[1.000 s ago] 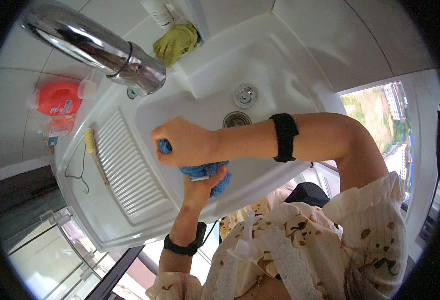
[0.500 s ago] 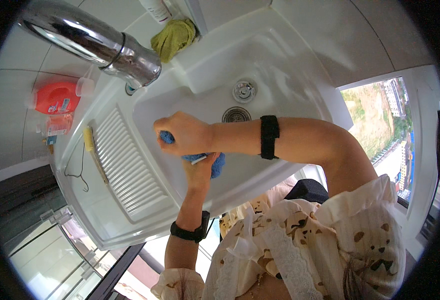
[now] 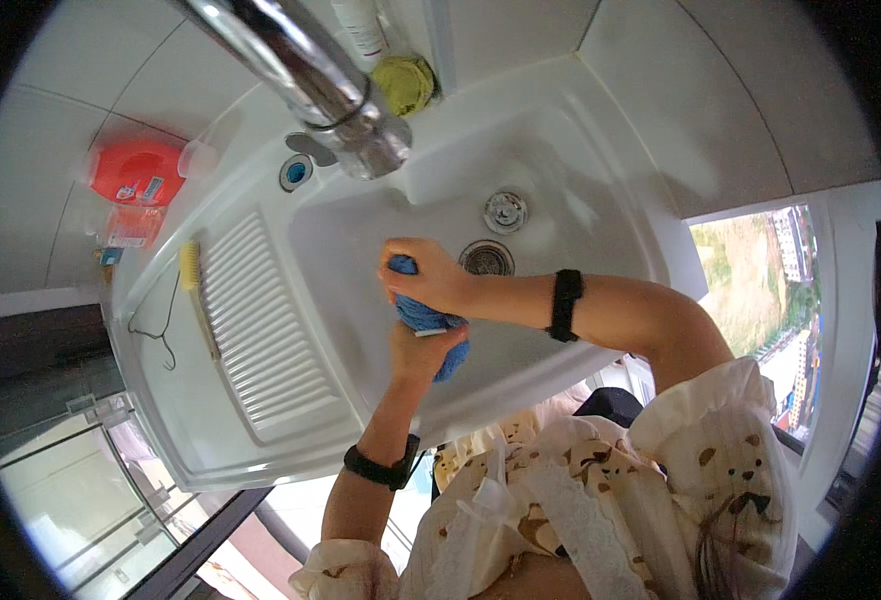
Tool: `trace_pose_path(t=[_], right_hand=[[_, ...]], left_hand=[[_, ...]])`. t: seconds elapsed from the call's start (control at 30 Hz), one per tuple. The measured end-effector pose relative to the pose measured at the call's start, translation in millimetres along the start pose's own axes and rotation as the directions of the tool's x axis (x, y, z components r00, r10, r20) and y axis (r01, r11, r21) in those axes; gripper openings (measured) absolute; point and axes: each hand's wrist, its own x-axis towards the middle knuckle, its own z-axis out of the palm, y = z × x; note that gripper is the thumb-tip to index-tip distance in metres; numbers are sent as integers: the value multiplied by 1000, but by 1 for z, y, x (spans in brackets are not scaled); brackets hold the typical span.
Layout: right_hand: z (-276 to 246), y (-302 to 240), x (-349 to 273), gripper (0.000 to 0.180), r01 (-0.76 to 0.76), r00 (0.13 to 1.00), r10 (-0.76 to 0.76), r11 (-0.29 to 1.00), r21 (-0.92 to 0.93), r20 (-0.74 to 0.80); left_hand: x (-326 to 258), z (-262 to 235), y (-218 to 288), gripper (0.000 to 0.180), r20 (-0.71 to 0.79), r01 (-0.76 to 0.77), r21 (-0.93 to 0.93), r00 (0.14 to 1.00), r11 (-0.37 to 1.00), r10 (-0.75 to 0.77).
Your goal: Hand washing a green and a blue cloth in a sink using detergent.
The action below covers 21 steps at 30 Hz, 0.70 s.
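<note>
A twisted blue cloth [image 3: 419, 312] with a small white tag [image 3: 431, 332] is held above the white sink basin [image 3: 346, 250]. My right hand [image 3: 431, 275] is wrapped round its upper part, and a bit of blue pokes out past the fingers. Lower down, my left hand [image 3: 423, 350] grips the same cloth, whose loose end hangs out beside it. Between the two fists a short length of cloth shows. To the right of my right hand are the dark drain [image 3: 487, 260] and a round metal stopper [image 3: 507, 212].
The chrome faucet [image 3: 346, 110] reaches over the sink from upper left. Left of the basin is a ribbed washboard [image 3: 261, 320], with a yellow-bristled brush [image 3: 191, 270] and a wire hook [image 3: 169, 320]. A red bottle [image 3: 136, 172] and a yellow-green cloth [image 3: 403, 85] lie along the back.
My fists have drawn apart, showing more of the blue cloth between them. My right hand now stands closer to the drain. The whole view has shifted, with the faucet further right.
</note>
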Motion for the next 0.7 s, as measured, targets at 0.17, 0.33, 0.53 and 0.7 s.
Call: trace_pose_path(t=[0.17,0.33,0.53,0.7], right_hand=[[-59,11,-2,19,134,989,-146,966,-220,-39],[-150,104,0,39,-355,912,296,223,-908,-284],[-146,131,-11,35,-127,984,154,230,-965,-93],[-109,126,-15,20,-13,810,561,309,-951,172]], left_hand=[[-23,-16,19,33,-16,-25,-46,1000,999,24],[-44,-34,36,18,-116,-131,-270,988,954,103],[-53,-43,24,17,-134,-110,-400,989,910,61],[-54,-40,18,17,-146,-143,-395,985,907,91]])
